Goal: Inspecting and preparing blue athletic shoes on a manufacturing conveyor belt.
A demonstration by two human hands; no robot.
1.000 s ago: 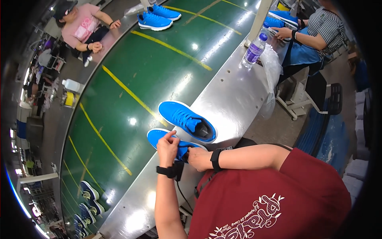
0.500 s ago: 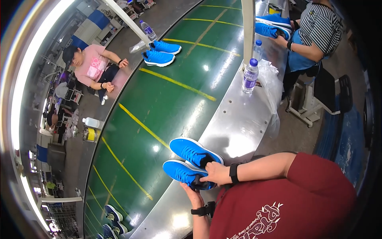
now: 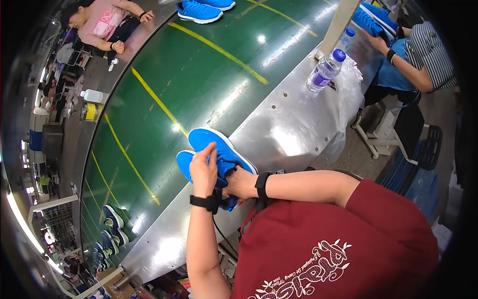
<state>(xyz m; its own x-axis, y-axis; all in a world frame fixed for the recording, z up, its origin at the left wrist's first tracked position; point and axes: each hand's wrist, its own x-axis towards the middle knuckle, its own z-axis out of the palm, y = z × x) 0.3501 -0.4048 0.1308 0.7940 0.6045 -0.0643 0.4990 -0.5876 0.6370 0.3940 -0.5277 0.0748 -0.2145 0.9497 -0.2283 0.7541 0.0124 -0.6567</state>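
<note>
Left hand [image 3: 203, 169] | my grip rests atop nearer blue shoe [image 3: 189, 167] | right hand [image 3: 240, 183] | grip clamped on farther blue shoe [image 3: 219, 147] | both shoes at steel bench [image 3: 289, 124] edge beside green belt [image 3: 199, 84].

Metal surface [image 3: 294, 129] runs from lower left to upper right of frame, beside a green belt [image 3: 189, 84] with yellow lines. Blue shoe pair [image 3: 214, 157] at centre, straddling surface edge and belt. Water bottle [image 3: 324, 70] upright on surface, upper right, clear plastic bag [image 3: 348, 94] just beside it. More blue shoes [image 3: 201, 9] on belt at top; dark shoes [image 3: 112, 226] lower left.
</note>
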